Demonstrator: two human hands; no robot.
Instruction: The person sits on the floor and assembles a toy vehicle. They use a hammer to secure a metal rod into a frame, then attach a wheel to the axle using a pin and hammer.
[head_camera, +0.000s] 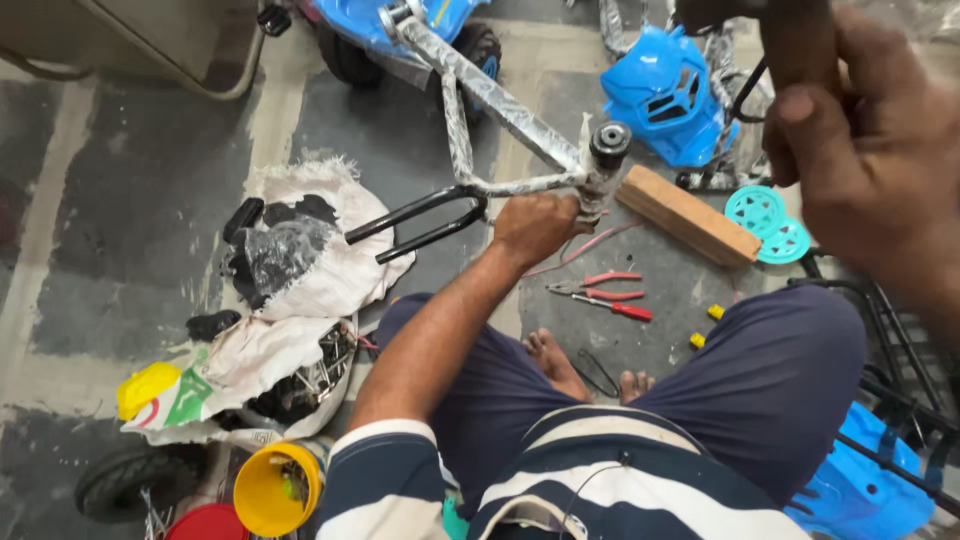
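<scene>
- While the person sits on the grey tiled floor (150, 200), the left hand (535, 225) is wrapped around a small bicycle frame in white-grey protective wrap (500, 105), fingers curled tight just under its head tube.
- Head tube black cap (610, 140) sits just above those fingers; the wrapped main tube runs up and away from them toward a blue plastic ride-on body (420, 20).
- Black looped fork-like tubes (420, 220) stick out from the frame, just beside the left knuckles, on the side away from the right hand.
- Right hand (870, 150) is raised close to the camera, blurred; fingers closed around a dark brown handle-like piece (795, 45). Can't tell what the piece is.
- Wooden block (685, 215) lies on the floor near the left fingers, between the two hands.
- Red-handled pliers (600, 288) and a red-handled screwdriver (620, 308) lie just below the left hand, near the bare feet.
- Two teal plastic wheel discs (768, 225) lie beyond the block, below the right fingers.
- Blue plastic front shell (665, 95) sits past the block, near the right thumb.
- White woven sacks (300, 260) with black parts lie well apart from both hands, past the left forearm.
- Yellow plastic funnel-shaped cup (275, 490) is by the left elbow.
</scene>
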